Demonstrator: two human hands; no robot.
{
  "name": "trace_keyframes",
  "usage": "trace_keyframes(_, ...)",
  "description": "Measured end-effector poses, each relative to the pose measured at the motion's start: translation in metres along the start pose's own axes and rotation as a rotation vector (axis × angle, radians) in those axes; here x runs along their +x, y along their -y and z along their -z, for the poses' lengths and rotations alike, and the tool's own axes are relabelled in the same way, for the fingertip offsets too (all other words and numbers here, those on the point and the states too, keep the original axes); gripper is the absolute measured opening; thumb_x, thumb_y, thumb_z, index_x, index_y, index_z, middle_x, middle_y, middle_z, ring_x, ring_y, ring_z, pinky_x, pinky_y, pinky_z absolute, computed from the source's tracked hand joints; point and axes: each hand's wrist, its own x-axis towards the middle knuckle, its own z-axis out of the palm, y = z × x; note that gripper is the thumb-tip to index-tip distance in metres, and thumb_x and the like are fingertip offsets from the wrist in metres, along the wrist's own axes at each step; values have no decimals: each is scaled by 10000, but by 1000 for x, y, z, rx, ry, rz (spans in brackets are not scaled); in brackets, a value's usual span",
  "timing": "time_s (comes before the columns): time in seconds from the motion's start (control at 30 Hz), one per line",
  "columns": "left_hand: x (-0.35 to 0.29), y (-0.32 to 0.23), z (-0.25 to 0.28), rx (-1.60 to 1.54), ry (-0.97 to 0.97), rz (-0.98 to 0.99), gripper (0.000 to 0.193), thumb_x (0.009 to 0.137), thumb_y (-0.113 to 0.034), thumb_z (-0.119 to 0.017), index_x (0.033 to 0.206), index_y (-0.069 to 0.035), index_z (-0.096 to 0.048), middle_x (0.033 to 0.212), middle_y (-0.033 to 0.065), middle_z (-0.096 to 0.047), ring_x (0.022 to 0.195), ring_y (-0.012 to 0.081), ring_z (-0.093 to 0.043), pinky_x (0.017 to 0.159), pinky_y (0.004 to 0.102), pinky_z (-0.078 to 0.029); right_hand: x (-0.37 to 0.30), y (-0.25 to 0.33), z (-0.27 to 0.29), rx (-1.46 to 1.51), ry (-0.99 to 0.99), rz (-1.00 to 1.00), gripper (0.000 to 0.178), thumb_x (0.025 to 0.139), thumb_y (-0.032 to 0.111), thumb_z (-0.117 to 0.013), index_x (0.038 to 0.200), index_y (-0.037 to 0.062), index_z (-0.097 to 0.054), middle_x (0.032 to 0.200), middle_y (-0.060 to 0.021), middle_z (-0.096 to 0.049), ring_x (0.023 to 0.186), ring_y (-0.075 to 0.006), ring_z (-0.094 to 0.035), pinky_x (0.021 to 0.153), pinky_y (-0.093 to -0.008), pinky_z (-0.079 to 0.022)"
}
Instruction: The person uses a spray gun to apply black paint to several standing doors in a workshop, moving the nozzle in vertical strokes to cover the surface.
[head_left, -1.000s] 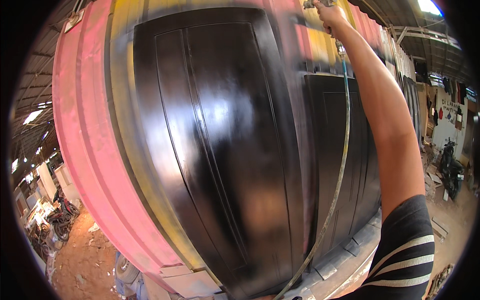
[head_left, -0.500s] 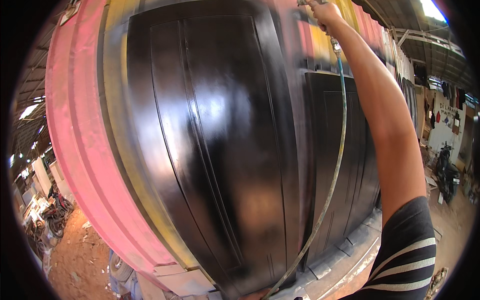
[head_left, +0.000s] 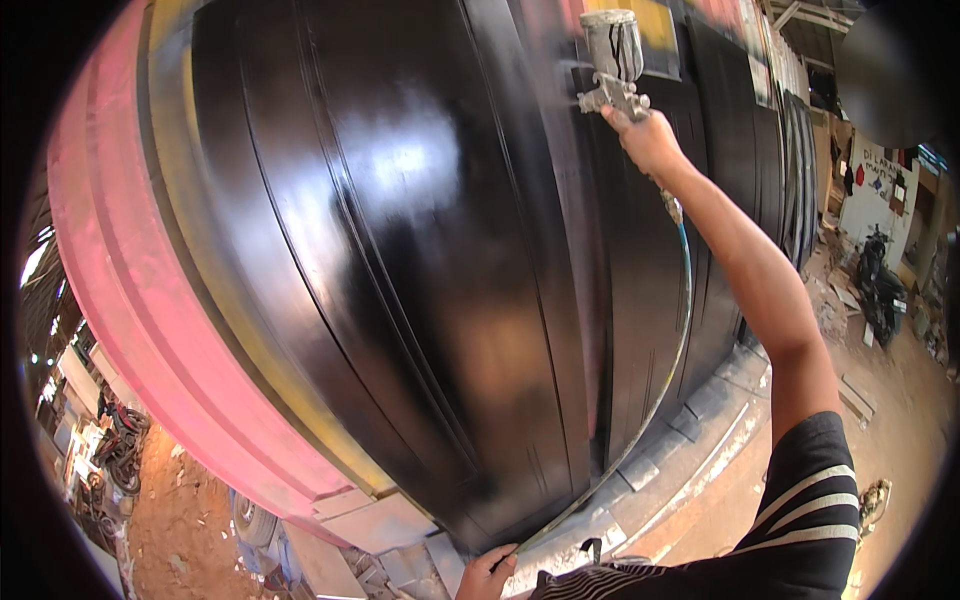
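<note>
My right hand (head_left: pixel 648 143) is closed round the handle of a spray gun (head_left: pixel 612 97), with a paint-streaked metal cup (head_left: pixel 612 45) on top. The gun points left, close to the right edge of a tall, glossy black door panel (head_left: pixel 470 270). From below the grip an air hose (head_left: pixel 684 300) hangs in a long curve down to my left hand (head_left: pixel 487 575), at the lower edge of the picture. My left fingers are closed round the hose near the panel's foot. A second black panel (head_left: pixel 645 250) stands to the right, partly behind my arm.
Pink and yellow corrugated sheeting (head_left: pixel 120 230) stands behind the panels. Pale blocks (head_left: pixel 640 465) line their base. Motorbikes (head_left: pixel 122 445) are parked at the far left, another motorbike (head_left: pixel 880 285) at the right. A tyre (head_left: pixel 252 520) lies at lower left.
My right hand and the spray gun have come lower in the picture, so the gun and cup now show fully. My left hand has come into view. The view has shifted and tilted.
</note>
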Motion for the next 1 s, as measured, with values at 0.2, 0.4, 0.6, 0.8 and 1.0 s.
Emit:
trace_keyframes(0.2, -16, 47, -6, -6, 44, 107, 250, 976, -146, -615, 1162, 8, -681, 911, 111, -701, 792, 172, -629, 744, 301, -513, -108, -92, -17, -53, 50, -110, 419, 951, 461, -681, 917, 44, -700, 633, 5, -525, 604, -123, -446, 579, -351, -412)
trace_keyframes(0.4, -42, 100, -9, 33, 32, 263, 246, 947, -186, -670, 1089, 11, -708, 876, 128, -734, 784, 144, -674, 727, 290, -520, -206, -136, -24, -74, 107, -317, 415, 940, 448, -693, 1038, 46, -724, 647, -21, -555, 638, -128, -472, 629, -348, -445)
trace_keyframes(0.6, -81, 147, -25, 207, 60, 415, 319, 975, -272, -629, 1097, 15, -693, 893, 195, -714, 827, 263, -699, 763, 347, -525, -302, -198, -35, -69, 149, -498, 401, 927, 428, -692, 1112, 73, -715, 753, -133, -671, 705, -262, -622, 725, -385, -494)
trace_keyframes(0.8, -126, 203, -36, 299, 137, 498, 277, 978, -273, -613, 969, -3, -676, 804, 224, -640, 729, 354, -649, 674, 386, -502, -399, -274, -44, -52, 147, -608, 328, 932, 359, -715, 1063, 59, -712, 697, -104, -630, 638, -202, -541, 669, -364, -474)
trace_keyframes(1.0, -161, 218, -63, 312, 61, 692, 247, 965, -242, -648, 994, -7, -718, 901, 193, -716, 844, 317, -715, 751, 375, -541, -502, -342, -71, -43, 182, -748, 323, 927, 340, -734, 1037, 38, -708, 702, -114, -634, 655, -174, -541, 660, -350, -469)
